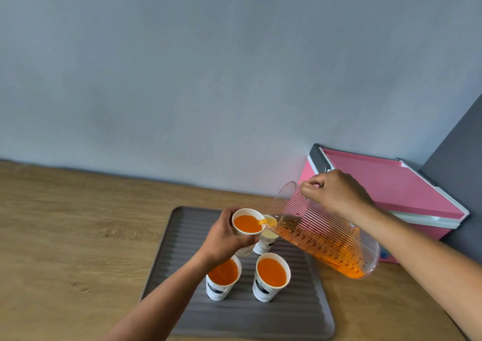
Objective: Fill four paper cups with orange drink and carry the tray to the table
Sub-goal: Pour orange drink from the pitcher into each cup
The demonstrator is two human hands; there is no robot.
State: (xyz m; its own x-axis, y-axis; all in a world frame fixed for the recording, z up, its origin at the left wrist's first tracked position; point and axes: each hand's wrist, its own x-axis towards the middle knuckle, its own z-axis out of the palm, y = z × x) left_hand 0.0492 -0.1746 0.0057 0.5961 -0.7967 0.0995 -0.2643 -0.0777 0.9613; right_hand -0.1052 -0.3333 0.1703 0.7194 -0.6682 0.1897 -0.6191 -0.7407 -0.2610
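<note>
Orange drink [261, 222] runs from a tilted clear ribbed plastic pitcher [326, 239] into a white paper cup [247, 224], which the left hand [224, 239] grips with fingers curled round its wall, raised over the far half of a grey ridged tray [180, 249]. The right hand [336, 194] has its fingers clamped round the pitcher's handle. On the tray stand a full left cup [223, 279], a full right cup [271, 276] and, behind them, an unfilled cup [266, 240]; a pink cooler box [391, 184] sits at the far right corner of the wooden counter [78, 223].

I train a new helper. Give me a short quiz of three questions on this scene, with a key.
1. True or false: the right hand tilts the clear ribbed plastic pitcher.
2. How many white paper cups filled with orange drink stand on the grey ribbed tray? A one, B two, C four.
3. Fill in: the left hand holds a paper cup above the ____.
Key: 1 true; 2 B; 3 tray.
</note>
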